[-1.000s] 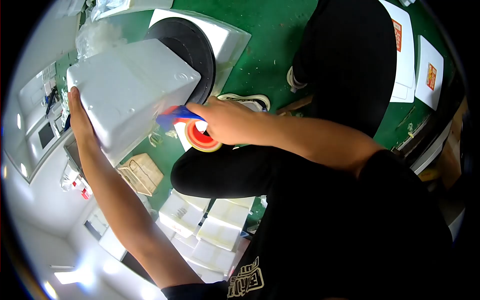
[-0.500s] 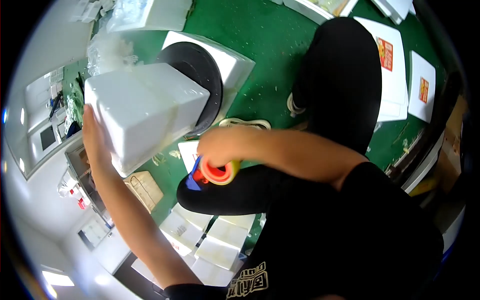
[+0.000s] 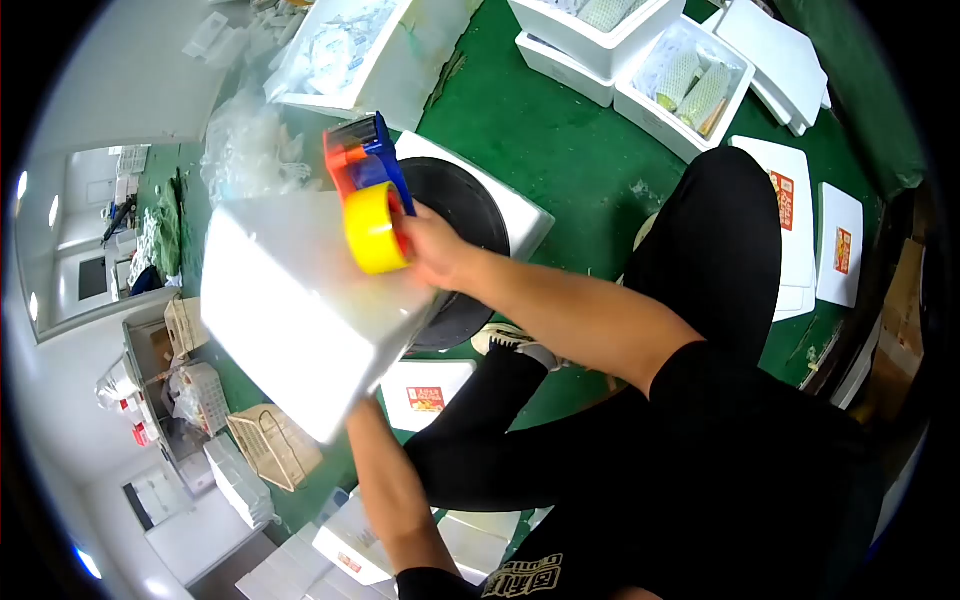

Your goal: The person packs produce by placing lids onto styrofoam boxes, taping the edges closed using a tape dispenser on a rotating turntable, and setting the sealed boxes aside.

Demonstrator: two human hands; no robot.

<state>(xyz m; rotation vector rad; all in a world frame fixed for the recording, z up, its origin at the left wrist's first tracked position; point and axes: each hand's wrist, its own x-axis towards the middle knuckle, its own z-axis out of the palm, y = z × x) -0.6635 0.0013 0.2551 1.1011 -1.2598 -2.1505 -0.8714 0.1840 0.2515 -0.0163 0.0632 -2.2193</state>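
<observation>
A white foam box (image 3: 300, 285) sits at an angle over a black round disc (image 3: 470, 200), its outline slightly smeared by motion. My right hand (image 3: 430, 245) is closed on a tape dispenser (image 3: 376, 165), which has a blue and orange-red frame and a yellow roll. The dispenser is over the box's upper right side; whether its roll touches the foam I cannot tell. At the box's lower corner is my left hand (image 3: 364, 408), with its fingers hidden behind the foam. Another white foam piece (image 3: 535, 222) lies under the disc.
Open foam boxes (image 3: 680, 90) with net-wrapped produce stand at the top right. White lids (image 3: 785, 215) with red labels lie to the right, and one labelled lid (image 3: 425, 395) near my foot. Beige crates (image 3: 275, 450) and stacked foam boxes (image 3: 350, 540) are at lower left.
My right hand has brought the tape dispenser up from my lap to the box. The box has turned, and my left hand has moved from its far left side to the lower corner.
</observation>
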